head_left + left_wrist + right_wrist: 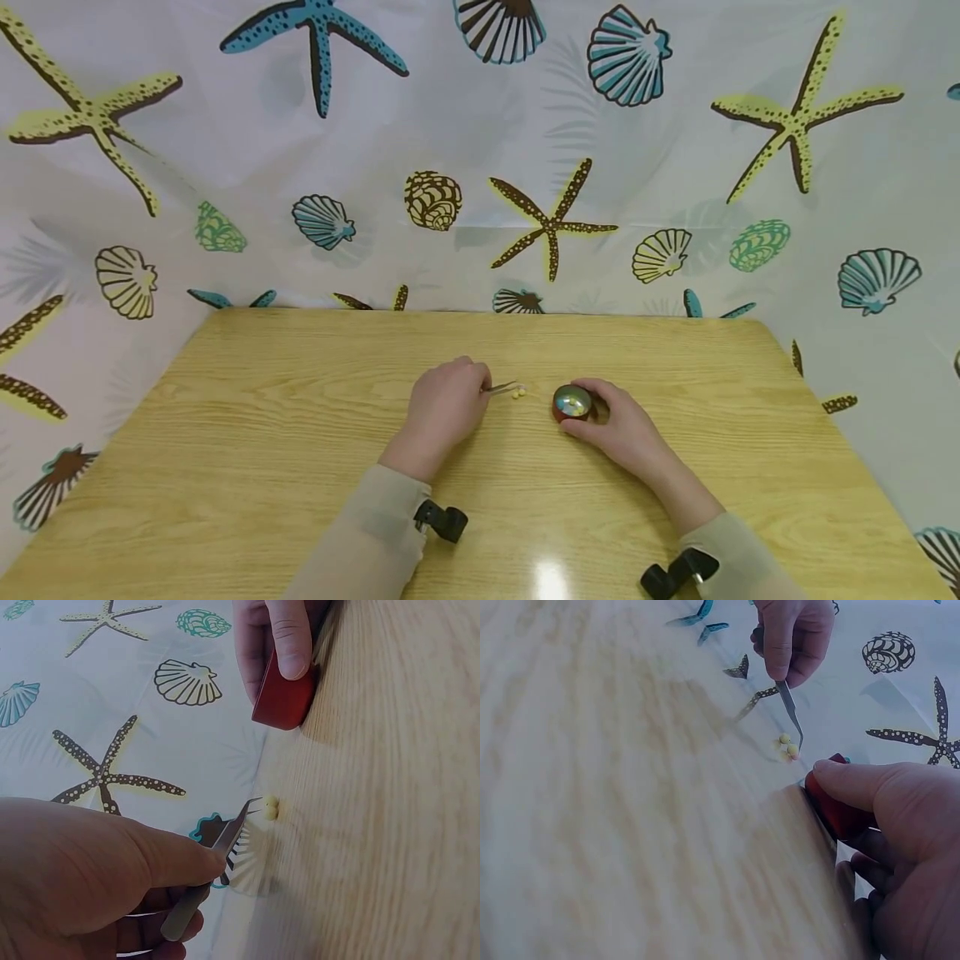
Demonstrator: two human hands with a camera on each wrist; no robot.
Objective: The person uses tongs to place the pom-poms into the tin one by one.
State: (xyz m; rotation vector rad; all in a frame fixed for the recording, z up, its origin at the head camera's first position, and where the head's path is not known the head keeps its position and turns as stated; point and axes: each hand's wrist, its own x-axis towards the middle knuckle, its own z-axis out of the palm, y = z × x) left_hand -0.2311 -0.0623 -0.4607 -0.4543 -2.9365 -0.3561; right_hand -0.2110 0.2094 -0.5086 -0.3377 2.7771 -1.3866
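"Status, near to far?"

"Right grip (pixel 622 429): thumb and fingers curled part-way round a red tin (pixel 292 705). Judged stiff; hold by the side wall, clear of the mouth."

"Left grip (pixel 447 410)?"

"Pinching metal tweezers (pixel 232 831), thumb pressed on the shank; tips slightly parted. Likely springy, so squeeze lightly."

"Beyond those?"

"Small yellow beads (pixel 271 808), clustered on the tabletop (pixel 285 450) at the tweezer tips, just left of the tin. Whether one is caught: cannot tell. Presumably light, hard, slippery, apt to roll; take one across its middle."
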